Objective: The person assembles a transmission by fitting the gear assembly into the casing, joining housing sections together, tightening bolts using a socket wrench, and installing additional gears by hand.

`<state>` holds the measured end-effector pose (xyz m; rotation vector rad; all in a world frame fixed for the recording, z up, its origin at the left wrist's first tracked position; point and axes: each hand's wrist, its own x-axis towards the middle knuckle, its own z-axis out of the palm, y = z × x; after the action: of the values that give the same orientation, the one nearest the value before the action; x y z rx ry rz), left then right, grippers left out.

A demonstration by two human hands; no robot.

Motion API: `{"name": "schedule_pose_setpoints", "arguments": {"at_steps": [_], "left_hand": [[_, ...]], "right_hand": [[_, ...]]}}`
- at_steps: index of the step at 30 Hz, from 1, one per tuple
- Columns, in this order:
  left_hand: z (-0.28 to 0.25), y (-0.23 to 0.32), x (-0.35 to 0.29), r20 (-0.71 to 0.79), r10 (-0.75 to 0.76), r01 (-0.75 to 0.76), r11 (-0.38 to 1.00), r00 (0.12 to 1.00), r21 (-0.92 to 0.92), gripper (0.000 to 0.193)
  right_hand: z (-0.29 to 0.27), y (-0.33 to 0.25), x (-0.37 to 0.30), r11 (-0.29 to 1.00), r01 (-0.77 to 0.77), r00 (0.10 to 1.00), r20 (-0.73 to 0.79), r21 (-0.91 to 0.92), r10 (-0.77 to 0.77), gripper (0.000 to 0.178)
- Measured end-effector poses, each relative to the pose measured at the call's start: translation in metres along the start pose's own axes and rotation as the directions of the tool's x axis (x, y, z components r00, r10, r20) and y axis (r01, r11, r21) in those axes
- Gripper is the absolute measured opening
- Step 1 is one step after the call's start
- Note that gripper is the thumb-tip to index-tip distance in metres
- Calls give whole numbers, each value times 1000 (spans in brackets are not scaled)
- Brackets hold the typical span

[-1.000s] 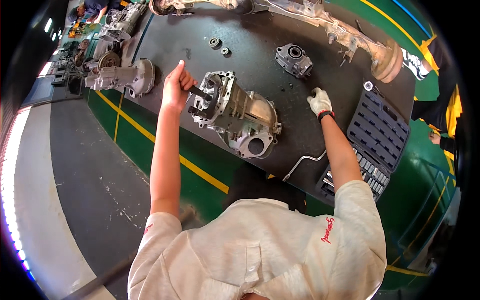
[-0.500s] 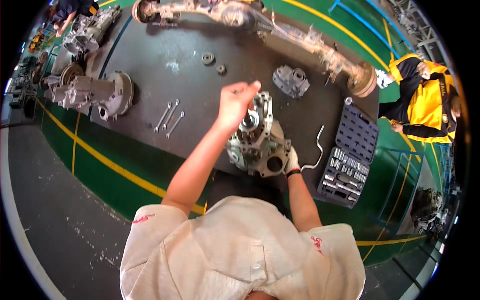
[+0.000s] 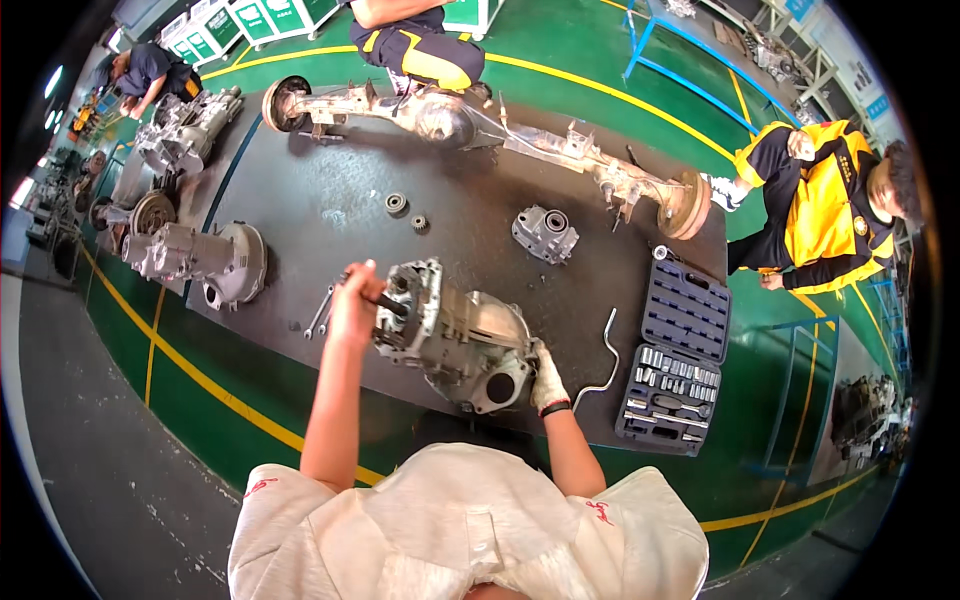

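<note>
Gearbox housing (image 3: 455, 335) lies on its side on the dark mat (image 3: 300, 200) covering the floor, just in front of the kneeling person. Left hand (image 3: 355, 300), bare, is closed in a fist around a dark tool handle (image 3: 392, 305) that meets the housing's open left end; fingers wrapped tight on it. Right hand (image 3: 547, 378), in a white glove, lies flat against the housing's right rear, fingers pressed together, steadying it. Judged step: working a fastener or part at the open end while bracing the casting. Whatever comes next calls for firm bracing so the housing does not roll. Loose wrenches (image 3: 322, 310) lie just left of the left hand; a bent speed handle (image 3: 603, 355) and an open socket case (image 3: 672, 360) sit to the right. A small cover casting (image 3: 545, 233) lies beyond, well apart.
</note>
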<state>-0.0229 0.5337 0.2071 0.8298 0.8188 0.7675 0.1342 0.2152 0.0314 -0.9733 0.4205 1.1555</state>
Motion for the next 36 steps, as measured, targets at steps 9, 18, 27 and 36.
{"name": "schedule_pose_setpoints", "arguments": {"at_steps": [9,18,27,36], "left_hand": [[-106,-14,-8,-110,-137,75,893,985,-444,53],[-190,-133,9,-232,-407,135,696,884,-706,42],[-268,-177,59,-453,-365,234,918,813,-319,40],[-328,-200,106,-675,-456,500,854,580,-147,24]], "right_hand": [[45,-66,-47,981,84,996,46,-175,-77,28],[61,-63,-84,833,174,955,-115,-526,-272,46],[69,-37,-86,890,265,956,-21,-371,-294,47],[74,-30,-81,710,297,935,41,-638,-353,45]]}}
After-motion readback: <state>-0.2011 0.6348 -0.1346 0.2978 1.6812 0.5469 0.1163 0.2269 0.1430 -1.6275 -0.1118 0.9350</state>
